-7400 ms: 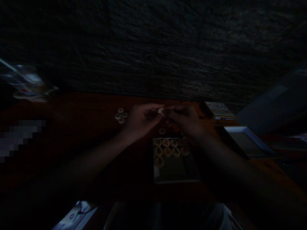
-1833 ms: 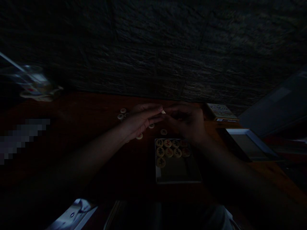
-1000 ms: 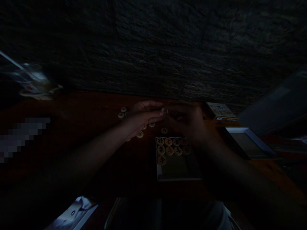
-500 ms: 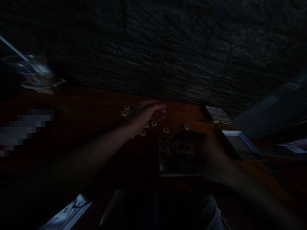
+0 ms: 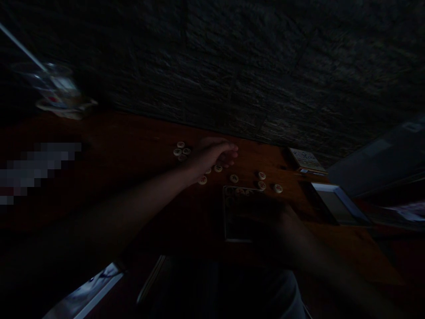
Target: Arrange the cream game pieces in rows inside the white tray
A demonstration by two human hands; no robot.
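Note:
My left hand (image 5: 217, 155) rests over the middle of the table among round Chinese chess pieces, its fingers curled together; whatever may be inside them is hidden. Several pieces lie left of it, such as one Chinese chess piece (image 5: 181, 145), and one red-marked chess piece (image 5: 202, 180) lies just below the wrist. In deep shadow, my right hand (image 5: 265, 212) reaches over a shallow box (image 5: 225, 221) with several pieces along its far side. Its fingers are too dark to make out. Beyond the box lie more pieces, among them one red-marked chess piece (image 5: 278, 188).
A plastic cup (image 5: 61, 86) with a straw stands far left near the stone wall (image 5: 212, 66). A small printed box (image 5: 307, 160) lies at the wall on the right. Nearer, an open box lid (image 5: 338, 204) sits at the right of the wooden table (image 5: 133, 137).
My right hand has shifted lower over the box, and two pieces beyond it have come into view. My left hand keeps its curled pose. The whole view has shifted slightly.

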